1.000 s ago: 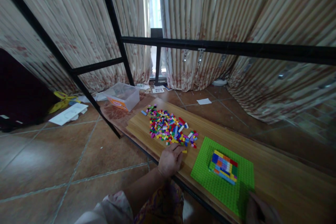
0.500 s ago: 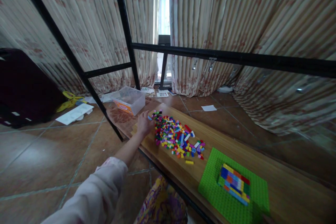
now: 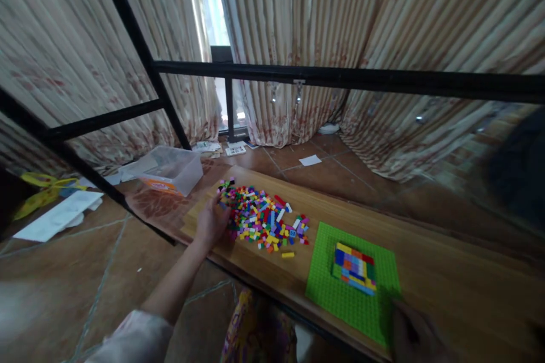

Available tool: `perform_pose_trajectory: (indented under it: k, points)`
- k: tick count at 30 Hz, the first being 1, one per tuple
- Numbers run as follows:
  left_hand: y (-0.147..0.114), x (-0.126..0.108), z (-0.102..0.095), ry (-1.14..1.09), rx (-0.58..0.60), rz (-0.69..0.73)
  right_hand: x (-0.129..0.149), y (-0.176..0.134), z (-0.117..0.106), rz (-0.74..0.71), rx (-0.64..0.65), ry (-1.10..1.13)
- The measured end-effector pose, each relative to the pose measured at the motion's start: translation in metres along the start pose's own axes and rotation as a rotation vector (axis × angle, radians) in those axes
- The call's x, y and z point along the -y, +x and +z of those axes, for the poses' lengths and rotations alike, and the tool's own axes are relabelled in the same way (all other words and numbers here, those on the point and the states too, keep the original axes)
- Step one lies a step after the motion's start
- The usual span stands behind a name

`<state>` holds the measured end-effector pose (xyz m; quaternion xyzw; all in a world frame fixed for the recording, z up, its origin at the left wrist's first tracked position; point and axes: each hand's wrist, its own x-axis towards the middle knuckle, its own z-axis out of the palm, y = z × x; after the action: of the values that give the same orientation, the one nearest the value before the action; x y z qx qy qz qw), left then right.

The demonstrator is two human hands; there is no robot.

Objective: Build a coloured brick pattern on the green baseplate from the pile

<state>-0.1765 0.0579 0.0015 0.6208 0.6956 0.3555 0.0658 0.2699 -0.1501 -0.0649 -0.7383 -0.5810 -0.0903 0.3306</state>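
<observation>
- The left hand (image 3: 210,222) is bending over the left end of a pile of toy bricks (image 3: 264,218), its fingers curling in at the bricks; whether they are gripping one, I cannot tell.
- The pile is spreading over the tabletop (image 3: 451,278), mostly to the right of the left fingers.
- A yellow brick (image 3: 288,255) is lying apart from the pile, to the right of the left fingers and nearer the person.
- The right hand (image 3: 415,332) is showing dark and blurred at the near right corner of a green baseplate (image 3: 321,289); how wide its fingers are standing, I cannot tell.
- A block of colourful joined bricks (image 3: 354,268) is sitting on the baseplate, beyond the right fingers and to their left.
- A clear plastic box (image 3: 185,173) is standing beyond the left fingers, to their left.
- Striped curtains (image 3: 293,17) are hanging farther beyond both hands.
</observation>
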Motion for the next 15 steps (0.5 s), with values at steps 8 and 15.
perform_pose_trajectory:
  k: [8,15]
  points:
    - [-0.117,-0.094,0.020,-0.431,0.280,0.228,0.018,0.002,-0.002,0.088,0.033,-0.034]
    - [-0.144,-0.149,0.039,-0.562,0.523,0.316,0.024,0.005,-0.005,0.105,0.022,0.018]
